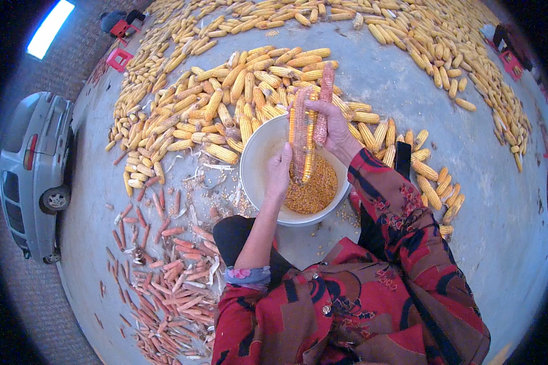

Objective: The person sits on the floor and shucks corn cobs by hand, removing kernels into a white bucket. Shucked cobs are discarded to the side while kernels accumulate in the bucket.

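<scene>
My left hand [279, 171] grips the lower left side of a partly shelled ear of corn [302, 137], upright over a white bucket [258, 187]. Yellow kernels remain along its sides, with bare cob between them. Around its upper right side is my right hand [331, 121], which also holds a bare reddish corncob [327, 84] against the ear. Loose corn kernels [313, 191] lie in the bottom of the bucket, which stands between my knees. The fingers behind the ear are partly hidden.
A heap of unshelled corn ears [237, 86] lies beyond the bucket. Bare cobs [178, 283] cover the floor at left. A black phone-like object [403, 159] rests among ears at right. Farther off are a silver car [32, 178], a red plastic stool [119, 59] and more corn.
</scene>
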Motion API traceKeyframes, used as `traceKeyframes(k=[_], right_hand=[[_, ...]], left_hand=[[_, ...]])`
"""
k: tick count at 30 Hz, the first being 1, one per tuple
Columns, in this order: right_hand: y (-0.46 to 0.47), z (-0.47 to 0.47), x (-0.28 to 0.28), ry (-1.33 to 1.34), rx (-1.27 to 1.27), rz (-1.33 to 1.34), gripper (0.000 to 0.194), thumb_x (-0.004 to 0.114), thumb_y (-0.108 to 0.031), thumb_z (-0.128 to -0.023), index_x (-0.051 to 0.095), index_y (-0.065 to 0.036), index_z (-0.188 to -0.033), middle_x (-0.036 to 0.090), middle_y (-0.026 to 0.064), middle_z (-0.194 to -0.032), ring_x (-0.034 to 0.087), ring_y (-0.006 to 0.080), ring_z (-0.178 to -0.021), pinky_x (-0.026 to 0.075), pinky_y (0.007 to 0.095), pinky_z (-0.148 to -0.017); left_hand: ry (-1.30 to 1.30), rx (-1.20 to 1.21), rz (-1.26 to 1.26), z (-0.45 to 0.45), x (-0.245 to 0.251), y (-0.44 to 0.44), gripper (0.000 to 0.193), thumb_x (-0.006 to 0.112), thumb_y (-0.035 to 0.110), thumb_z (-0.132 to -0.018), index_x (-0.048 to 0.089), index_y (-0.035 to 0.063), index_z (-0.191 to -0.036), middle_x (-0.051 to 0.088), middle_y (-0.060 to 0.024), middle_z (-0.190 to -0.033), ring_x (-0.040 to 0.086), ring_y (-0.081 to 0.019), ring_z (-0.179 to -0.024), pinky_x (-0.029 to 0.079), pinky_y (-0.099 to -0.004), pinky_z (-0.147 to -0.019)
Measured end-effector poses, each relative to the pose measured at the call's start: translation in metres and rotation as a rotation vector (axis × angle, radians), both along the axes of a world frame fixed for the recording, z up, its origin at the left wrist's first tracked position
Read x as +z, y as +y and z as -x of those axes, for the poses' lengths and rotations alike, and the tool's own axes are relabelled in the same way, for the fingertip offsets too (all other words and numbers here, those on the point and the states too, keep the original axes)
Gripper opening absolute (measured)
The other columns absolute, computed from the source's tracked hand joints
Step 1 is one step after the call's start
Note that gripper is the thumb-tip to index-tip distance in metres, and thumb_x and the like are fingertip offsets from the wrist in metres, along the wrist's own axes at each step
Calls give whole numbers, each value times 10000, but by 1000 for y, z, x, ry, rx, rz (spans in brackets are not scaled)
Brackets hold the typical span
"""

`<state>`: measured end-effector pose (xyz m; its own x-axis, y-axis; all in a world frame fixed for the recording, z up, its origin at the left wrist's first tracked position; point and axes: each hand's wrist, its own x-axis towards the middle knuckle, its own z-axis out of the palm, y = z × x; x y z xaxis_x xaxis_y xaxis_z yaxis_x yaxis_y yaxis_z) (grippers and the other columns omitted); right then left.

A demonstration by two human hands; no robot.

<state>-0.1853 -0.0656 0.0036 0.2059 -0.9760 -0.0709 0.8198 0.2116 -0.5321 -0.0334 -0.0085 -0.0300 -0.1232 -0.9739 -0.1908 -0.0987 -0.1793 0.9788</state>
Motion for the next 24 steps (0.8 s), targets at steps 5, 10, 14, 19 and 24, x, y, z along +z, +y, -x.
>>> traceKeyframes(k=[5, 10, 14, 19, 24], right_hand=[[1, 1, 7, -60, 108, 51, 440, 562, -178, -842, 425, -21, -1230, 601, 158, -974, 614, 250, -896, 511, 373, -827], [-1, -6, 2, 10, 143, 94, 463, 583, -169, -841, 407, -45, -1252, 590, 135, -906, 611, 241, -854, 524, 360, -782], [4, -14, -5, 169, 103, 141, 470, 614, -188, -830, 421, -57, -1239, 584, 99, -900, 592, 177, -778, 507, 289, -711], [24, -39, -6, 507, 0, 228, 439, 654, -154, -801, 462, -59, -1185, 547, 19, -922, 544, 102, -864, 450, 242, -782], [39, -61, -13, 532, 50, 265, 444, 677, -114, -781, 458, -61, -1163, 517, 2, -956, 512, 80, -899, 431, 239, -819]], left_hand=[[171, 11, -167, -4, -3, -1, 472, 412, 443, -947, 627, 26, -894, 579, -11, -754, 502, -75, -667, 412, -237, -615], [268, -29, -306, -3, -11, -5, 573, 273, 506, -958, 550, 40, -1145, 607, -49, -1001, 557, -116, -917, 435, -288, -798], [367, -80, -97, 5, -11, -8, 724, 189, 590, -928, 365, 22, -1342, 493, -99, -1252, 474, -199, -1143, 336, -327, -995], [487, 186, -226, 10, -5, -6, 710, 160, 610, -922, 478, 37, -1197, 554, -68, -1059, 526, -158, -956, 419, -287, -847], [566, 382, -68, 11, -17, -3, 651, 196, 585, -931, 455, 61, -1215, 539, -90, -1107, 540, -195, -1013, 438, -337, -875]])
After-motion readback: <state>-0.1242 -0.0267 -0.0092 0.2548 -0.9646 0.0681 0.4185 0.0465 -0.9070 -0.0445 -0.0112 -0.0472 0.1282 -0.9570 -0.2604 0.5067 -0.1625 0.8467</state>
